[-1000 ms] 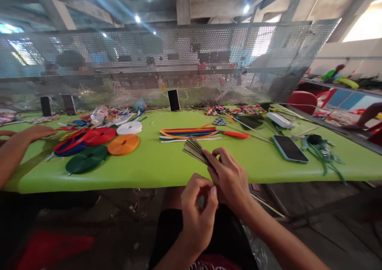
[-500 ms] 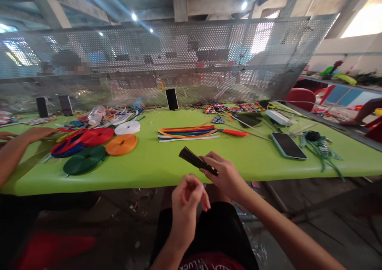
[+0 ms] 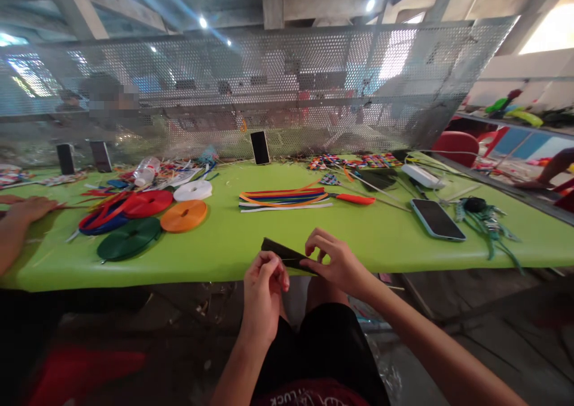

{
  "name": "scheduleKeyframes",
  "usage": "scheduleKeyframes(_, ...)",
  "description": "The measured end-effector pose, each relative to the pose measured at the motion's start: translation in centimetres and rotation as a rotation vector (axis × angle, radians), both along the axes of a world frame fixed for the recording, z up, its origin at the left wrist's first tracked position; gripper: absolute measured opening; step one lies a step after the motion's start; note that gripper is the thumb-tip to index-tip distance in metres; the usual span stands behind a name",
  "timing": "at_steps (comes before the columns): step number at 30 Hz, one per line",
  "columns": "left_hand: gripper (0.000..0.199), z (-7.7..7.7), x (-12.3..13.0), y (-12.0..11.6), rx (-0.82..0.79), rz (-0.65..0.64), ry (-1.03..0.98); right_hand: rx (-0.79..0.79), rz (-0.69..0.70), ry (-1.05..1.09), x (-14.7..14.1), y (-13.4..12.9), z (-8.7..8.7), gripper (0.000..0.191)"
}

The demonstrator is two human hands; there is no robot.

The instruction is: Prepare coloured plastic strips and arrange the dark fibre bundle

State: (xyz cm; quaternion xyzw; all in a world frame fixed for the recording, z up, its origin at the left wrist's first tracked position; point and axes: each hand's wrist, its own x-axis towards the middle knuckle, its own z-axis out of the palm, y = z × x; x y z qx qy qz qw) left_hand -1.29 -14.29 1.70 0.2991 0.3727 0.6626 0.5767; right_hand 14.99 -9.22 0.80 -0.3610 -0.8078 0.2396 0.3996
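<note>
A dark, flat folded piece [image 3: 280, 249] is held over the front edge of the green table. My left hand [image 3: 263, 295] is closed in a pinch at its near left side, thumb against the fingertips. My right hand [image 3: 338, 262] grips its right end between thumb and curled fingers. A thin pale line runs along the piece between both hands; what it is I cannot make out. Beyond my hands, a row of coloured strips [image 3: 282, 198] lies on the table, with a red-handled tool [image 3: 356, 199] at its right end.
Rolls of ribbon, among them orange [image 3: 183, 216], green [image 3: 129, 238] and white [image 3: 192, 191], lie on the left. Another person's hand [image 3: 31, 208] rests beyond them. A phone [image 3: 438, 219] and a teal cord bundle [image 3: 491, 223] lie right. A perforated metal screen [image 3: 278, 95] stands behind.
My left hand has risen and moved left to the dark piece. My right hand has shifted its fingers on the piece, which now sits lower. The other person's hand has drawn back left.
</note>
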Motion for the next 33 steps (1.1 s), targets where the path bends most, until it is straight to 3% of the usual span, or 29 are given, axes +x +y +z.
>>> scheduleKeyframes(5, 0.021, -0.8, 0.2, -0.1, 0.017, -0.005, -0.006, 0.003, -0.055, 0.058, 0.0, 0.5, 0.3, 0.015)
scheduleKeyframes(9, 0.027, -2.0, 0.8, -1.0, -0.081, 0.024, 0.08, -0.272, -0.11, 0.375, 0.1, 1.0, 1.4, 0.024)
scheduleKeyframes(11, 0.037, -2.0, 1.1, -1.2, -0.103, 0.006, 0.067, -0.417, -0.055, 0.5, -0.1, 0.8, 2.0, 0.028)
scheduleKeyframes(14, 0.046, -1.2, 1.6, -0.6, -0.083, -0.114, -0.069, -0.51, 0.042, 0.554, -0.7, -0.1, 2.7, 0.029)
scheduleKeyframes(17, 0.037, -0.4, 2.0, 0.5, -0.147, -0.09, -0.158, -0.456, 0.087, 0.527, -1.4, -1.3, 3.1, 0.026)
scheduleKeyframes(22, 0.04, -0.3, 2.4, 2.0, -0.127, 0.045, -0.171, -0.178, 0.086, 0.383, -1.3, -3.3, 3.1, 0.022)
scheduleKeyframes(25, 0.041, -0.6, 2.0, 2.8, -0.085, 0.07, -0.163, -0.252, 0.123, 0.315, -0.3, -4.6, 2.8, 0.022)
scheduleKeyframes(28, 0.043, -0.5, 1.4, 3.3, -0.056, 0.069, -0.203, -0.399, 0.329, 0.249, 1.1, -5.9, 2.5, 0.025)
scheduleKeyframes(30, 0.045, -0.3, 1.1, 3.3, -0.067, 0.018, -0.236, -0.456, 0.443, 0.166, 2.1, -6.5, 2.5, 0.024)
scheduleKeyframes(33, 0.042, 0.1, 0.9, 2.6, -0.105, -0.152, -0.263, -0.463, 0.396, -0.031, 4.3, -7.2, 2.5, 0.013)
